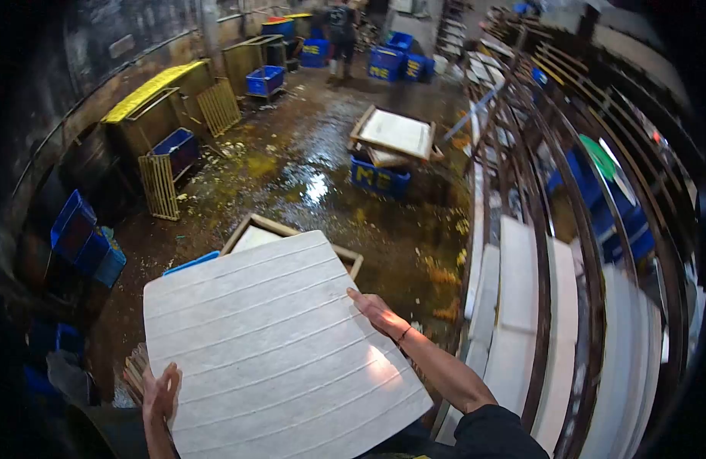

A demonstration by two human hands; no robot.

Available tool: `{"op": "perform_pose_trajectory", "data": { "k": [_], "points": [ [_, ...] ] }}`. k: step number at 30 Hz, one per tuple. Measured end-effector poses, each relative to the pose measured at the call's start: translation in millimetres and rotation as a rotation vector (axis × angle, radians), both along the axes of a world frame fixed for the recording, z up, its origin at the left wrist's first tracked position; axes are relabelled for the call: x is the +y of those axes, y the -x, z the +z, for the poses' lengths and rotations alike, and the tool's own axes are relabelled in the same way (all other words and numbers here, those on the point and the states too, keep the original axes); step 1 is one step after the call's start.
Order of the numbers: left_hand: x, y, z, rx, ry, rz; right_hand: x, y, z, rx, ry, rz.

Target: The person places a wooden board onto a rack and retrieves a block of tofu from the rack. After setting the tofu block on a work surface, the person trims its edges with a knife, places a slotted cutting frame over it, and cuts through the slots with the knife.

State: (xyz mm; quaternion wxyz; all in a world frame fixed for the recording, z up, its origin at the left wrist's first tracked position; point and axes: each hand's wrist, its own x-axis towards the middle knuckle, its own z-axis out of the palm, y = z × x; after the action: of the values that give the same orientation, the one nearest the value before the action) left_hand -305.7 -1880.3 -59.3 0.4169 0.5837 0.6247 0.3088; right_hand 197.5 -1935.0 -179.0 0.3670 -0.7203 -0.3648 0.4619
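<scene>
A large whitish sheet with raised parallel lines (276,344) fills the lower middle of the head view, tilted. My left hand (162,394) grips its left edge near the bottom, thumb on the upper face. On the right edge, my right hand (374,310) is closed, with the thumb on top and the other fingers partly hidden. Behind the sheet's far edge, a wooden frame with a white surface (257,234) shows in part, beside a blue edge (192,262).
A blue crate (380,177) bears framed white panels (399,131) ahead. Metal rails (548,306) with white sheets (519,275) run along the right. Yellow-topped vats (158,88) line the left wall. A person (340,34) stands far back on the wet floor (292,176).
</scene>
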Motion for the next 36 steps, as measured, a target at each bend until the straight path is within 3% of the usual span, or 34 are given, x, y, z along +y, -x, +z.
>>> {"op": "perform_pose_trajectory", "data": {
  "k": [2,5,6,7,8,9,11,14,16,17,19,21,23,24,25,27,28,29,30,31,32,33,36],
  "points": [
    [18,-53,0,-0.353,0.005,0.102,42,-49,6,0.041,-0.055,0.033],
    [62,-123,12,-0.223,-0.004,0.190,117,-133,21,0.137,-0.151,0.046],
    [83,-137,5,-0.087,-0.086,0.100,130,-157,23,0.122,-0.265,0.083],
    [79,-197,48,0.000,-0.065,0.189,147,-190,37,0.089,-0.389,0.127],
    [98,-231,51,-0.131,-0.056,0.268,164,-211,78,0.133,-0.225,0.114],
    [102,-246,50,-0.229,-0.025,0.342,171,-230,65,0.265,-0.447,0.142],
    [140,-223,18,-0.311,-0.030,0.257,221,-281,50,0.159,-0.373,0.169],
    [200,-259,-2,-0.413,-0.095,0.233,280,-323,116,0.258,-0.198,0.140],
    [199,-262,-27,-0.506,-0.120,0.175,281,-328,109,0.265,-0.247,0.266],
    [221,-285,-21,-0.546,-0.126,0.166,314,-355,118,0.282,-0.285,0.370],
    [246,-306,-13,-0.630,-0.156,0.156,372,-364,128,0.324,-0.282,0.304],
    [294,-348,4,-0.611,-0.214,0.071,402,-390,156,0.283,-0.232,0.389],
    [348,-382,13,-0.550,-0.250,0.074,496,-435,95,0.268,-0.317,0.356],
    [375,-385,10,-0.363,-0.321,0.098,533,-439,100,0.087,-0.330,0.343],
    [401,-395,9,-0.382,-0.331,0.136,563,-432,116,-0.092,-0.333,0.329],
    [454,-409,21,-0.320,-0.234,0.156,598,-431,170,0.123,0.015,0.219],
    [481,-409,19,-0.312,-0.212,0.181,637,-428,162,0.230,-0.287,0.262],
    [505,-406,24,-0.302,-0.208,0.193,667,-440,168,0.244,-0.305,0.247],
    [515,-421,28,-0.254,-0.246,0.224,713,-500,124,-0.358,-0.717,0.571],
    [544,-422,33,-0.210,-0.267,0.254,741,-484,176,0.177,-0.386,0.452],
    [564,-420,37,-0.211,-0.171,0.365,751,-466,217,0.344,-0.369,0.518],
    [591,-416,40,-0.204,-0.172,0.385,786,-471,226,0.516,-0.223,0.490],
    [683,-410,42,-0.296,-0.260,0.476,887,-459,222,0.681,-0.242,0.467]
  ]
}}
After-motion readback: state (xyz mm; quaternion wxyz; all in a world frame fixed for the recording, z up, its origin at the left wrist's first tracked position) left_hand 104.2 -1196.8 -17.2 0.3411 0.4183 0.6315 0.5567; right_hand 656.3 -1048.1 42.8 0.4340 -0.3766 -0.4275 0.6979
